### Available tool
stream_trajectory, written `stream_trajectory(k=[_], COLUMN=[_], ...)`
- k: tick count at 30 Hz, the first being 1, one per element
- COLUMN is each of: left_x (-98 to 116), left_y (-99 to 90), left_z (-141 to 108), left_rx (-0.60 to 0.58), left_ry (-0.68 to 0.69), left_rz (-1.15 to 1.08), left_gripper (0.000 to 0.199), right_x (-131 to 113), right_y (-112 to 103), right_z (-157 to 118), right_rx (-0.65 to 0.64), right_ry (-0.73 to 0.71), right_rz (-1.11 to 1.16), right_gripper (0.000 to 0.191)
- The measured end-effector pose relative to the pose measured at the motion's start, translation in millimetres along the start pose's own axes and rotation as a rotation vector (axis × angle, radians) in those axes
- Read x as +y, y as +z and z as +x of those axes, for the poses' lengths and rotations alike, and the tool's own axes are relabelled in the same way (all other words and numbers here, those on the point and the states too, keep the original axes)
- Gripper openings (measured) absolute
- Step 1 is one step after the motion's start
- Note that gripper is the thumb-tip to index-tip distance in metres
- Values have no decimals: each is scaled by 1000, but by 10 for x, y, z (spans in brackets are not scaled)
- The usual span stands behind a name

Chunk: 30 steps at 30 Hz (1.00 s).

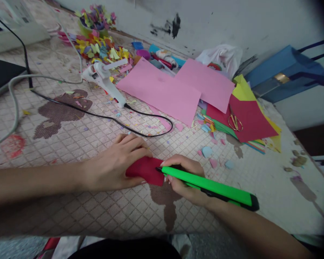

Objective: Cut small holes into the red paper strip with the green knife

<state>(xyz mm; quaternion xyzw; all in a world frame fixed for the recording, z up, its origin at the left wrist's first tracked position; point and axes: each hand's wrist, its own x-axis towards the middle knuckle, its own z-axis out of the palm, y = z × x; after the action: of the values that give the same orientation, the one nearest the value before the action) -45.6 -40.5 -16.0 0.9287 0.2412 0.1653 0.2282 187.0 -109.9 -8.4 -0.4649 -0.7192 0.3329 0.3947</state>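
Observation:
A small piece of red paper [145,169] lies low over the cloth-covered table, its right part showing between my hands. My left hand [121,162] grips it from the left, fingers curled over the top edge and thumb along the bottom edge. My right hand [187,176] is closed around a bright green stapler [207,183] with black ends. The stapler's narrow black tip meets the right part of the red paper, and its body slants down to the right over my wrist. My right fingertips are close to the paper's right edge; the stapler's underside is mostly hidden.
A white glue gun [105,82] with a black cord [140,133] lies beyond my hands. Pink sheets [162,90], a red sheet [252,118] and gold scissors [234,122] lie further right. Paper scraps [102,48] pile at the back. A blue bag [280,79] stands by the wall.

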Motion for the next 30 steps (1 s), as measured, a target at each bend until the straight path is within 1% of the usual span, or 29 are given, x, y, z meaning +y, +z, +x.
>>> stream_trajectory(k=[7,13,23,25,27,30], left_x=[-10,-14,-6,-3,4,12], left_y=[1,9,-6,-7,-7,-8], left_z=[4,11,8,12,17,22], left_rx=[0,6,4,3,3,2], left_ry=[6,9,12,6,-5,-21], left_rz=[3,1,0,1,1,-6], left_gripper=[41,41,42,41,40,42], right_x=[-37,-25,57,45,37,69], right_y=[-11,-14,28,13,-13,-49], right_z=[38,30,-21,-14,-8,-11], right_rx=[-20,-32,-74,-70,-48,-9], right_ry=[-60,-57,-117,-87,9,164], right_rz=[-54,-53,-57,-13,72,257], right_gripper=[19,23,31,26,19,12])
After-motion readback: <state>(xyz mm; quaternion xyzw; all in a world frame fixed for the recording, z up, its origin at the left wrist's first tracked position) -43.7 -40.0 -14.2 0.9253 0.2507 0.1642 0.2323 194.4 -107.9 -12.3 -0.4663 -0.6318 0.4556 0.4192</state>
